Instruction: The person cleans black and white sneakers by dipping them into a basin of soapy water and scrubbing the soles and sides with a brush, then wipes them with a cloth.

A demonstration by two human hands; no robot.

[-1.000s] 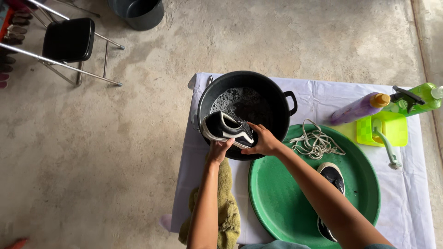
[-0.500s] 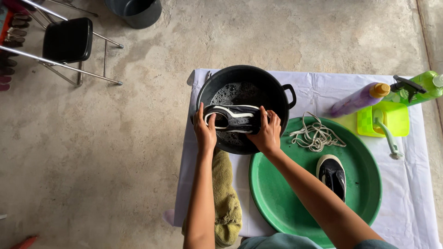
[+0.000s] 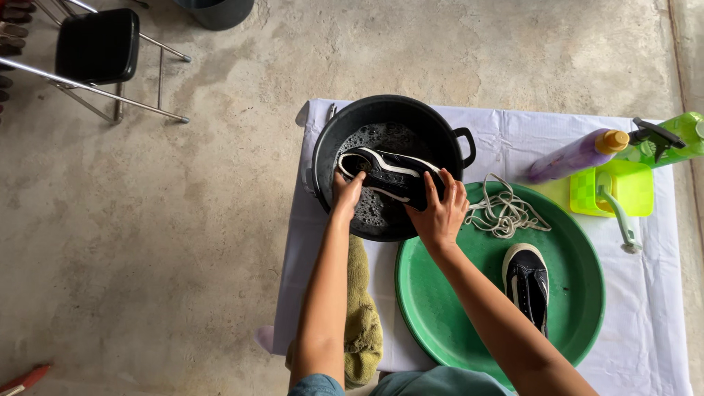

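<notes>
A black sneaker with white trim (image 3: 390, 174) is held over a black basin (image 3: 440, 132) of soapy water. My left hand (image 3: 346, 192) grips its heel end at the left. My right hand (image 3: 441, 209) grips its toe end at the right. A second black sneaker (image 3: 526, 282) lies in the green round tray (image 3: 440, 308) to the right, beside a heap of white laces (image 3: 504, 213).
A white cloth (image 3: 645, 315) covers the low table. An olive towel (image 3: 361, 323) hangs at its front edge. A purple bottle (image 3: 572, 157), a green spray bottle (image 3: 664, 145) and a green brush tray (image 3: 614, 189) sit at the right. A black folding chair (image 3: 95, 48) stands on the concrete floor at top left.
The sneaker has been turned and lowered toward the water in the basin. My left hand shifted from its near side to its heel end, and my right hand moved to the toe.
</notes>
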